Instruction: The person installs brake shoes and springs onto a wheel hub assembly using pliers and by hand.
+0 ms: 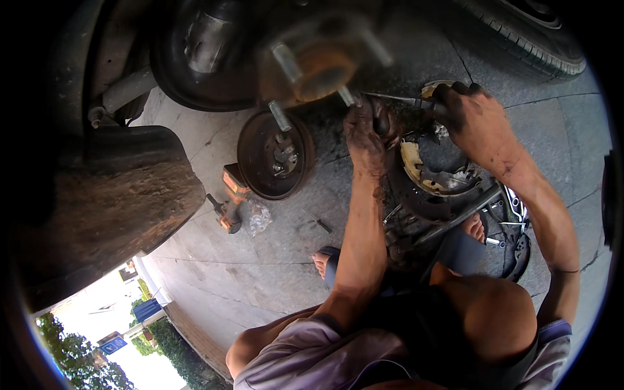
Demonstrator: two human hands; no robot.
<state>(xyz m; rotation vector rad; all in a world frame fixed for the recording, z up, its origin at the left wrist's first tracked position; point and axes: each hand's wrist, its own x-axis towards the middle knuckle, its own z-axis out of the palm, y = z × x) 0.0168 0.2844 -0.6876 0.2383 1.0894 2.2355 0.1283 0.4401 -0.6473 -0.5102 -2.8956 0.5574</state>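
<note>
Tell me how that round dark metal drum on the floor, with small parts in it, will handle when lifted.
The drum probably feels stiff and heavy, since it looks like solid metal with a deep side. The small parts inside look loose, so they may slide if it tilts. Being round, it could roll if stood on edge.

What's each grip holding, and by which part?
Right grip: a thin-shafted tool, by its handle. Left grip: near the tool's far end; whether it holds anything cannot be told.
</note>
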